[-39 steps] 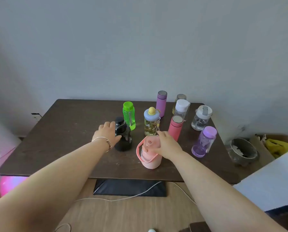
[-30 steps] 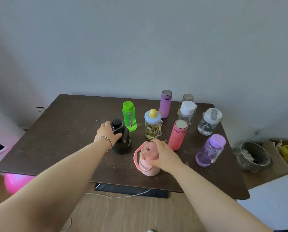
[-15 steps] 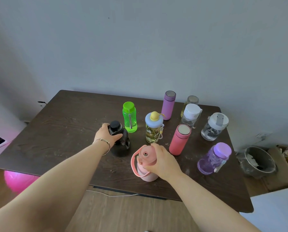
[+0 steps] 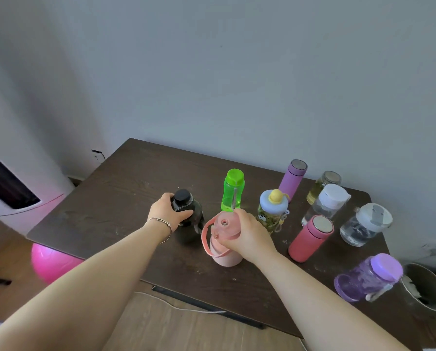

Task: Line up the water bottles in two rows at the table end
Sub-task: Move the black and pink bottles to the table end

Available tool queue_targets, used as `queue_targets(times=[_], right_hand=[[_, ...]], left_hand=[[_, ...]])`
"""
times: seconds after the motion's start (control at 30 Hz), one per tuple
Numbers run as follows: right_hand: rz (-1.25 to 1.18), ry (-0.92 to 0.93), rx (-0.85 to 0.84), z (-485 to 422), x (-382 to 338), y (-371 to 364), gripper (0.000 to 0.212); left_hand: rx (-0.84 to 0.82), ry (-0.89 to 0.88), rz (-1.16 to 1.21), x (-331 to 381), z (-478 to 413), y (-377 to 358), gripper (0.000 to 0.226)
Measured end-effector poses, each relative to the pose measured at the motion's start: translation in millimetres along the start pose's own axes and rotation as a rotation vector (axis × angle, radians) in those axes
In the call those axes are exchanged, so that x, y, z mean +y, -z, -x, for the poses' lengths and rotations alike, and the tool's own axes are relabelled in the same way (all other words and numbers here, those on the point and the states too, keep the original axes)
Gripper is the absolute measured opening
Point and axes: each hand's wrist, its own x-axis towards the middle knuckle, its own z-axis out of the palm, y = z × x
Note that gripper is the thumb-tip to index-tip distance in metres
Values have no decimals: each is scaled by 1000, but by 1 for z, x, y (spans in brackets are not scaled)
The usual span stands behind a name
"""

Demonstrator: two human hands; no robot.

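Note:
Several bottles stand on a dark wooden table (image 4: 126, 188). My left hand (image 4: 167, 210) grips the black bottle (image 4: 189, 214) near its cap. My right hand (image 4: 247, 234) holds the top of the pale pink bottle with a carry loop (image 4: 220, 245) near the front edge. Behind them stand a green bottle (image 4: 233, 190) and a patterned bottle with a blue lid (image 4: 272, 210). To the right are a lilac flask (image 4: 291, 179), a pink flask (image 4: 310, 238), a white-capped clear bottle (image 4: 325, 203), an amber jar (image 4: 322, 186), a clear jug (image 4: 365, 224) and a purple bottle (image 4: 367, 278).
A grey wall runs close behind the table. A grey bucket (image 4: 427, 287) sits on the floor past the right end. A pink ball (image 4: 52, 262) lies under the left corner, next to a white appliance (image 4: 12, 196). A black strip and a white cable lie on the floor.
The view has swung left and nearer. My left hand has closed further around the black bottle. My right hand stays on the pink bottle's top; both bottles stand about where they were.

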Motion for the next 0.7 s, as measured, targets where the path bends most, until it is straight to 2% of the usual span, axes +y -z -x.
queue_targets(times=[0.23, 0.47, 0.7], right_hand=[[-48, -50, 44, -51, -82, -36, 80], [-119, -195, 166, -101, -172, -78, 85], [-184, -287, 263, -150, -231, -91, 86]], left_hand=[[54, 7, 21, -49, -52, 82, 68], [-14, -37, -22, -95, -127, 165, 71], [-61, -121, -61, -108, -199, 226, 69]])
